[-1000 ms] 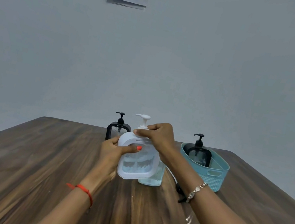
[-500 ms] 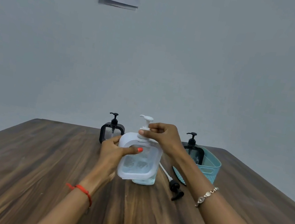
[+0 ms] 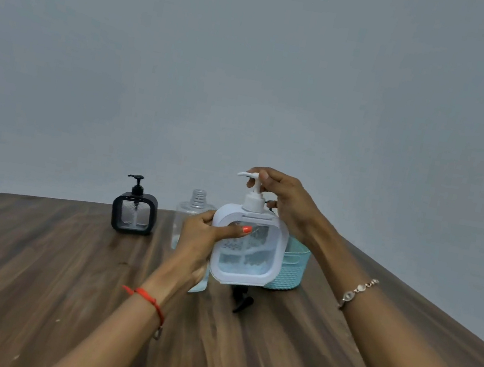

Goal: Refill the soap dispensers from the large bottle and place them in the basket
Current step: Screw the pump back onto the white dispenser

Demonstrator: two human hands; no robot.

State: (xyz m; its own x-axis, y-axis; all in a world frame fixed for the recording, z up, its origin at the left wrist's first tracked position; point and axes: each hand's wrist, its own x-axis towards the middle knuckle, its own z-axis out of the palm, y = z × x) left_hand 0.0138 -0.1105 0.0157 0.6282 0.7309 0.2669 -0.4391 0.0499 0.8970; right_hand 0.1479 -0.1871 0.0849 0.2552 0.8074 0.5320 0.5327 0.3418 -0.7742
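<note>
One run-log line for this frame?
left hand: holds white dispenser | right hand: on its pump | basket: behind | black dispenser: on table

White soap dispenser with pale blue liquid, black dispenser, clear bottle, teal woven-pattern basket, dark streaked wood-grain table, orange thumbnail, red wrist thread

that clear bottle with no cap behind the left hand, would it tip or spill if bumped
Probably. The clear bottle stands tall and narrow with an open threaded neck, so a knock could topple it and let liquid out. It looks like thin plastic, mostly empty, so likely light and easily shoved along the table.
</note>
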